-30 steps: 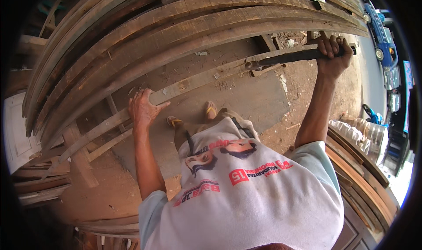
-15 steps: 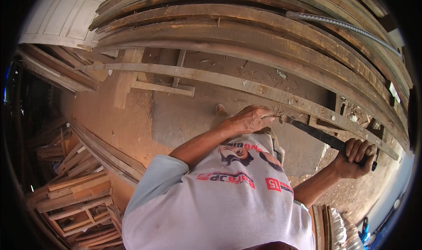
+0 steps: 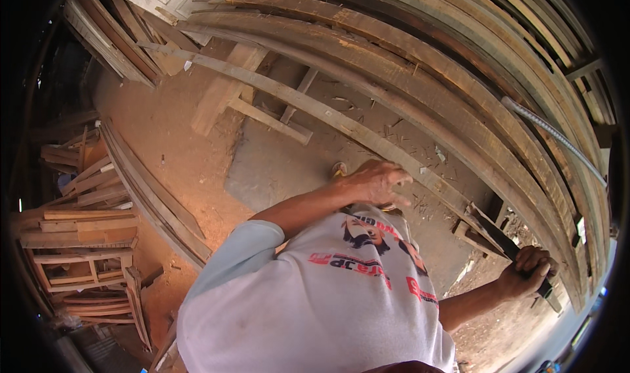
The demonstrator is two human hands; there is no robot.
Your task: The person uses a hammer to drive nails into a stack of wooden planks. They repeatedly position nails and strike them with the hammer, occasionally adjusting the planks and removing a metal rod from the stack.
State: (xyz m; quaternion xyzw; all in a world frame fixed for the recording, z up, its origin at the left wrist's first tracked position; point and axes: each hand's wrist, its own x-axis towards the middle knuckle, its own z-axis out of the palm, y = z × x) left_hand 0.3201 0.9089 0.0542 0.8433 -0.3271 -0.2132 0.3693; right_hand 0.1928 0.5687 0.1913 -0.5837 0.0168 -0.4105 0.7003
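My right hand (image 3: pixel 527 271) is wrapped round the lower part of a dark pry bar (image 3: pixel 504 242). The bar slants up and left, its far tip at the edge of a long narrow plank (image 3: pixel 315 106); whether they touch I cannot tell. Its near end sticks out below my fist. In front of my shirt, my left hand (image 3: pixel 375 181) hovers with fingers apart and slightly bent, nothing visible in them. That hand is close to the plank's near side. Pale spots mark the plank's upper face.
Long weathered beams (image 3: pixel 367 51) are stacked beyond the plank, with a ribbed metal rod (image 3: pixel 558 137) lying on them. Wooden supports (image 3: pixel 272 120) stand under the plank. Wooden frames (image 3: pixel 85 268) and loose boards (image 3: pixel 154 196) fill the left side. Wood scraps litter the floor.
The bar's tip has moved away from my left hand toward the plank, and my right hand is lower. My left fingers have spread from a pinch. The view has turned.
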